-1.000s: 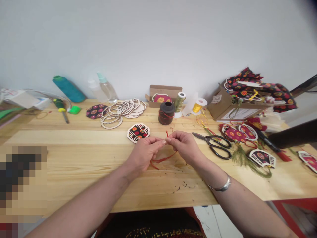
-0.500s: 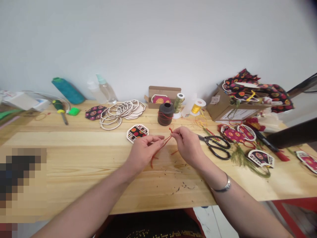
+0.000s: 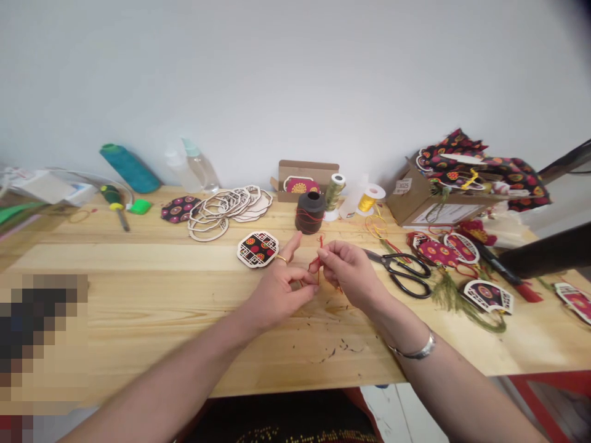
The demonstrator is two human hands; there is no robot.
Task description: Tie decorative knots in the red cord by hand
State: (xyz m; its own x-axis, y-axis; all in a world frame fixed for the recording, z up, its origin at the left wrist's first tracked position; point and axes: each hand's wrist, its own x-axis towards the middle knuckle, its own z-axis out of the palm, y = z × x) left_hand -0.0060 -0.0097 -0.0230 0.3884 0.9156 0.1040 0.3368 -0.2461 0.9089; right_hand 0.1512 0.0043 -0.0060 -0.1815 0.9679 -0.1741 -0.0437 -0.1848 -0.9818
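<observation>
A thin red cord [image 3: 321,241] is pinched between the thumb and forefinger of my right hand [image 3: 348,274], with a short end sticking up above the fingertips. Close beside it, my left hand [image 3: 281,286] has its fingers spread, one pointing up and away. Part of the cord runs by the left fingertips; whether they grip it is hidden. Just beyond my left hand lies an eight-sided ornament [image 3: 257,250] with a pale lattice frame and dark floral cloth. Black-handled scissors [image 3: 409,274] lie to the right of my right hand.
A dark thread cone [image 3: 309,212] stands beyond my hands, near a green spool [image 3: 335,192] and a yellow spool [image 3: 369,198]. Pale frames [image 3: 221,209] are piled left. Finished ornaments [image 3: 487,296] and a cardboard box [image 3: 406,197] occupy the right. Dark scraps [image 3: 344,347] litter the front.
My left hand has let go of its pinch on the cord and spread its fingers. My right hand still pinches the cord, in nearly the same place.
</observation>
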